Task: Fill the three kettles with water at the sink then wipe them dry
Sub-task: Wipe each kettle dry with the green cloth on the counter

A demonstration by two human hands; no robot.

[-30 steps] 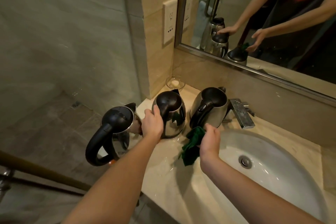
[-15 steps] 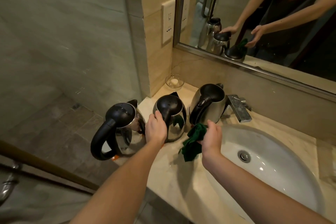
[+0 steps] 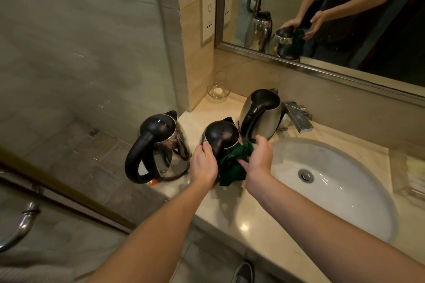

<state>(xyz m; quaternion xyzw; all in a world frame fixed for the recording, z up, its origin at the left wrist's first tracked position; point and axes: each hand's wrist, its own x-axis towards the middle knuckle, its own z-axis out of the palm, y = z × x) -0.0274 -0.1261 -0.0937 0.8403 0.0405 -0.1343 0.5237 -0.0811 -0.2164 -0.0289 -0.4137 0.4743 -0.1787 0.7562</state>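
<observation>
Both bare forearms reach forward, converging, left hand (image 3: 203, 165) knuckles up, fingers curled round handle of middle kettle (image 3: 222, 133), right hand (image 3: 258, 158) just beside it, fingers loosely curved, thumb pinching green cloth (image 3: 230, 167)

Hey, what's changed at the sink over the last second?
The right hand carried the green cloth leftward, from the foot of the right kettle to the side of the middle kettle. The left hand kept its grip on the middle kettle's handle. All three kettles, including the left kettle, stayed where they stood.
</observation>
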